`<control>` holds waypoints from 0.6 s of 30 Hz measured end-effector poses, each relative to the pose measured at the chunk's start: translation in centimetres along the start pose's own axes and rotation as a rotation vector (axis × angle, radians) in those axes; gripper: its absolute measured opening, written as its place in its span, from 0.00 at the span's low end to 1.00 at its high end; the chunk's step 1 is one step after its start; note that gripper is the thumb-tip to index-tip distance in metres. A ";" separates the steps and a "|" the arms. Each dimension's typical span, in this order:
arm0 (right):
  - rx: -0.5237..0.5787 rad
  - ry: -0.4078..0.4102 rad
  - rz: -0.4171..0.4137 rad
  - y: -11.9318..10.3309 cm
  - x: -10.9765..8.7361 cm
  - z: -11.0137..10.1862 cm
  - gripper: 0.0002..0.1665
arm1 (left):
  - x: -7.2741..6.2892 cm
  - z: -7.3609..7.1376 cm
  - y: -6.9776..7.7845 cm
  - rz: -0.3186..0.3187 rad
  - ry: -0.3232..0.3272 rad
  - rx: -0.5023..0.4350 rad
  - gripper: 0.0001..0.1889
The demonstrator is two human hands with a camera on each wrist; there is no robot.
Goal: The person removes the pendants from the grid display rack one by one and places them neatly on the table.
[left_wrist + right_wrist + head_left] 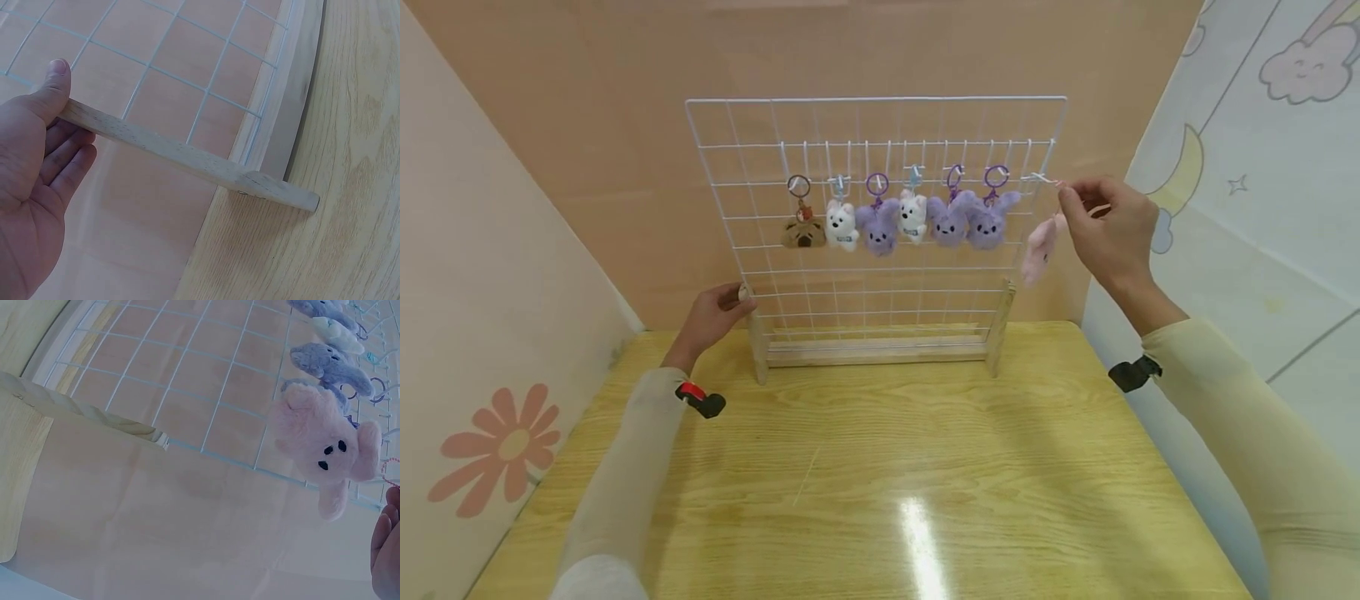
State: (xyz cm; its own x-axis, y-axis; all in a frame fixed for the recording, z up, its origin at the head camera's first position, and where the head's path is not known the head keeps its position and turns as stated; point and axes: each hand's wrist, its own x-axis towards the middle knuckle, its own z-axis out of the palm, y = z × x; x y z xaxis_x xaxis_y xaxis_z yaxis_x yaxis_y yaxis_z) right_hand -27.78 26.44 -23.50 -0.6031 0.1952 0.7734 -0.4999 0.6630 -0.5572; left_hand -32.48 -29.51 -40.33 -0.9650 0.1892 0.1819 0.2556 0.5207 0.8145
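A white wire grid rack (880, 292) stands upright in a wooden base. My left hand (709, 321) grips the top of its left wooden post (175, 150), thumb on one side and fingers behind. At the upper right, my right hand (1112, 221) pinches the pink ring end of a pink plush keychain (319, 431) beside the rightmost hook (1036, 177). The plush dangles below the fingers, past the grid's right edge; whether its ring is over the hook I cannot tell. On other hooks hang purple plush keychains (877, 227), white ones (842, 225) and a brown one (805, 233).
The rack rests at the back of a yellow wood-grain table (850, 467). An orange-brown backdrop (925, 50) rises behind it. Printed walls flank both sides, with a flower (512, 446) at left and a moon (1183, 171) at right.
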 end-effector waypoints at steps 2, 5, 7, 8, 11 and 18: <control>-0.008 -0.002 0.003 0.0 -0.4 -0.3 0.20 | -0.1 0.0 0.3 -0.001 -0.003 -0.003 0.33; -0.011 -0.009 0.002 -0.1 -1.0 -0.6 0.19 | -0.2 -0.1 0.6 0.004 -0.005 -0.001 0.31; -0.006 -0.015 0.000 -0.1 -1.5 -0.7 0.18 | -0.3 -0.1 0.7 0.007 -0.005 -0.001 0.30; -0.004 -0.018 -0.003 -0.1 -1.8 -0.8 0.18 | -0.3 -0.2 0.7 0.009 -0.004 0.001 0.30; 0.003 -0.029 -0.001 -0.1 -2.7 -1.1 0.17 | -0.3 -0.3 0.4 0.010 0.000 -0.002 0.31; -0.002 -0.039 0.017 0.5 -5.4 -1.7 0.18 | 0.0 -0.1 -0.1 0.015 0.004 -0.013 0.34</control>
State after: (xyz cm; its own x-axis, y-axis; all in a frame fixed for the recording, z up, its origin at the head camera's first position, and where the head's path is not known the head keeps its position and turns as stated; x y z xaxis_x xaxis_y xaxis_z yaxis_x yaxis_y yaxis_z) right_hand -23.68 26.98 -27.45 -0.6353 0.1779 0.7515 -0.4886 0.6610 -0.5695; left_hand -32.47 -29.63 -40.36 -0.9613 0.1932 0.1965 0.2692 0.5067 0.8190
